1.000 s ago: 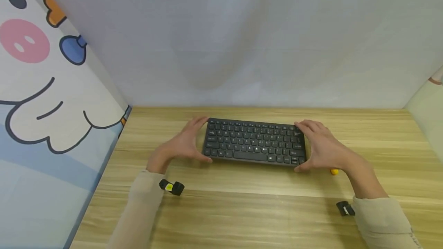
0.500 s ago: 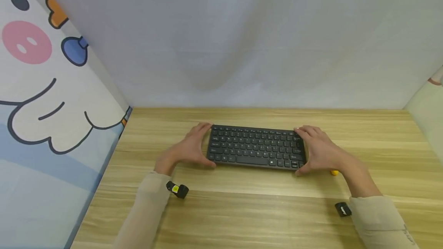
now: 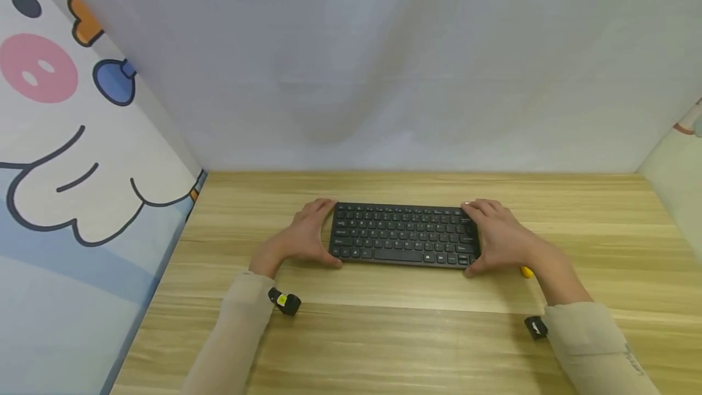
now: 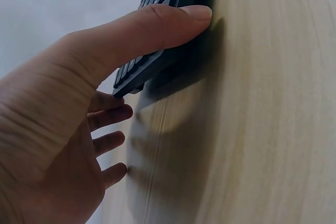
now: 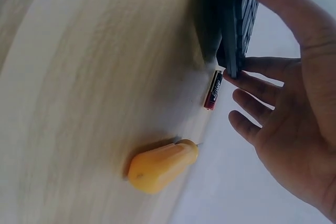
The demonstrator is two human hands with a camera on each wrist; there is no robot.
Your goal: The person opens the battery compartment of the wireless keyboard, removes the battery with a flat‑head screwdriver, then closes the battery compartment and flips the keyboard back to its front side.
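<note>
A black compact keyboard point(image 3: 404, 235) lies lengthwise between both hands, keys facing up. My left hand point(image 3: 304, 235) grips its left end, the thumb at the near edge and the fingertips at the far corner. At the opposite end my right hand point(image 3: 501, 238) holds it the same way, between thumb and fingers. In the left wrist view, a dark shadow lies under the keyboard point(image 4: 167, 51), and its end appears raised off the wood. The keyboard's point(image 5: 234, 30) underside is mostly hidden in the right wrist view.
A tool's yellow handle point(image 5: 163, 166) with a thin metal tip lies on the table point(image 3: 384, 346), beside the right hand. Near the right fingertips lies a black and red battery point(image 5: 213, 91). A pale curtain point(image 3: 406, 78) hangs behind the table, and a cartoon-printed panel point(image 3: 66, 212) stands left.
Both hands have brought the keyboard a little towards the person, and it looks slightly smaller and more level than before. The hold at both ends is the same.
</note>
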